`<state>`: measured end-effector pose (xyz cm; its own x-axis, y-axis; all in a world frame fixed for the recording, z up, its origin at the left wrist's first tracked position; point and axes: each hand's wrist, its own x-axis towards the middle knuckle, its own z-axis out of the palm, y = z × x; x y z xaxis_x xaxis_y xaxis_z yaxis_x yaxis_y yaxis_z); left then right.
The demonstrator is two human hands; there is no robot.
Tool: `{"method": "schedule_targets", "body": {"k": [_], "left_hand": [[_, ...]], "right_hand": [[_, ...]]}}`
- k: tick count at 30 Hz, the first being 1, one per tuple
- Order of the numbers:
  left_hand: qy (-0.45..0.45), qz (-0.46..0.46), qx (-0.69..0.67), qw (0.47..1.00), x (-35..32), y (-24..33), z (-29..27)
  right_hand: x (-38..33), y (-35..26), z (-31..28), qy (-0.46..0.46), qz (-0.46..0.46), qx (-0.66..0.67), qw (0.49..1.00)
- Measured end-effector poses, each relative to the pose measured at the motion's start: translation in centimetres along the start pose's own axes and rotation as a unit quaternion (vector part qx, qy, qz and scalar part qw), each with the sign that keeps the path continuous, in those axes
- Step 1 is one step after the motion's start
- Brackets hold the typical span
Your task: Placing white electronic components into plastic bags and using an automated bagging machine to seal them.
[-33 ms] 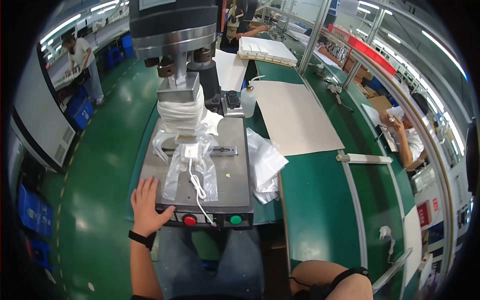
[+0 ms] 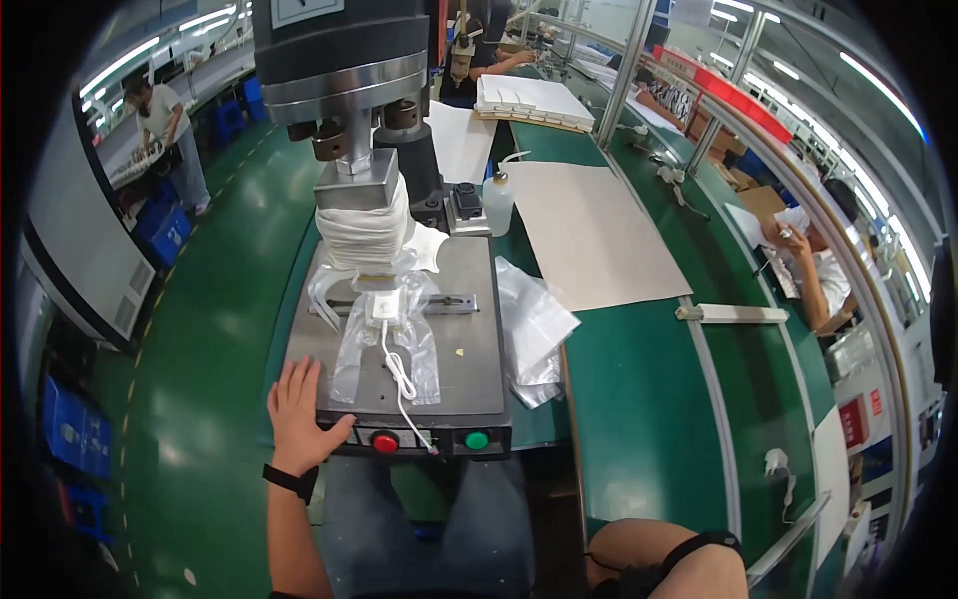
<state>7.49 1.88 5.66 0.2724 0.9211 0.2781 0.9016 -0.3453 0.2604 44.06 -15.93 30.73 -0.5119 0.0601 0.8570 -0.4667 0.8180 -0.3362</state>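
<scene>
Premises: a factory assembly workshop. Evidence noted: a bench press (image 2: 344,55) with red button (image 2: 384,441) and green button (image 2: 477,439), left of centre; long green work benches (image 2: 639,449) at right; workers at stations, one person upper left (image 2: 165,115), another at right (image 2: 823,285); blue bins (image 2: 75,429) along a green floor (image 2: 210,359), left; strip lights (image 2: 884,93) overhead.

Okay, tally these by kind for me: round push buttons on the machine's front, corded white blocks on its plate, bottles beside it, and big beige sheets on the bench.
Round push buttons: 2 (one red, one green)
Corded white block: 1
Bottle: 1
Big beige sheet: 1
Total: 5
</scene>
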Motion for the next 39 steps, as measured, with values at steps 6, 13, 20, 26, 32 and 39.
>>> {"method": "schedule_targets", "body": {"k": [6,13,20,26,32,39], "left_hand": [[0.003,0.028,-0.014,0.999,0.8,0.9,0.7],[-0.005,0.012,-0.011,1.000,0.3,0.9,0.8],[-0.003,0.004,-0.014,1.000,0.0,0.1,1.1],[-0.008,0.015,-0.008,1.000,0.2,0.6,1.0],[-0.001,0.019,-0.003,1.000,0.2,-0.1,1.3],[0.007,0.014,0.010,1.000,-0.1,0.4,0.9]], "right_hand": [[-0.1,-0.5,0.2,-0.022,-0.029,-0.029,0.999],[0.5,-1.2,0.2,0.032,-0.081,-0.097,0.991],[0.0,-1.2,-0.2,0.015,-0.074,-0.093,0.993],[0.4,-1.2,-1.0,0.004,-0.081,-0.103,0.991],[-0.5,0.0,0.9,0.065,-0.053,-0.060,0.995],[0.8,-1.1,-1.2,0.064,-0.065,-0.181,0.979]]}}
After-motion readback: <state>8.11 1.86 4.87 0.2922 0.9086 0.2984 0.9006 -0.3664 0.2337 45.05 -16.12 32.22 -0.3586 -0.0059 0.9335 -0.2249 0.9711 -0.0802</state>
